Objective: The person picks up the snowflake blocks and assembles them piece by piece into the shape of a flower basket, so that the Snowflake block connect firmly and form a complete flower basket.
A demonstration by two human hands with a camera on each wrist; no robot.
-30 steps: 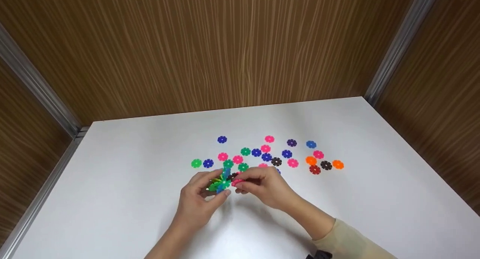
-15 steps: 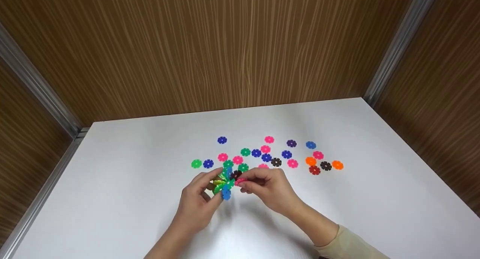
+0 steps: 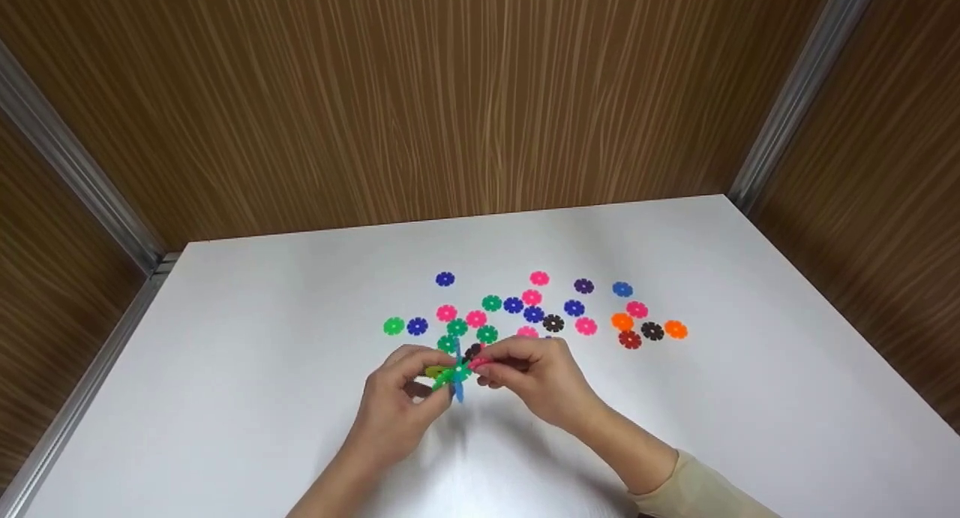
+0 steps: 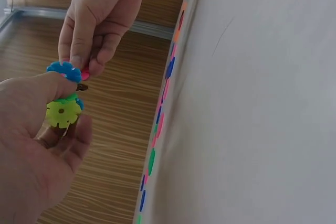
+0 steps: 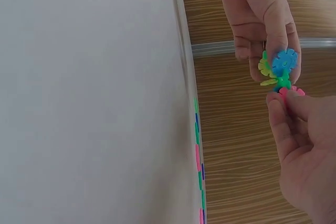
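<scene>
My left hand grips a cluster of interlocked notched plastic discs between thumb and fingers, held above the white table. The cluster has a yellow disc, a blue disc and green ones. A dark disc shows on its right side. Between the thumb and fingertips of my right hand a pink disc is pinched, right at the cluster. Fingers hide part of this disc and its meeting point with the cluster.
Loose discs lie flat on the white table beyond the hands, among them a light green disc at the left and an orange disc at the right. Wood-grain panels rise behind and beside the table.
The cluster has turned in my left hand, and its blue discs now stand edge-on in the head view. My right hand keeps the pink disc at the cluster and has moved very little.
</scene>
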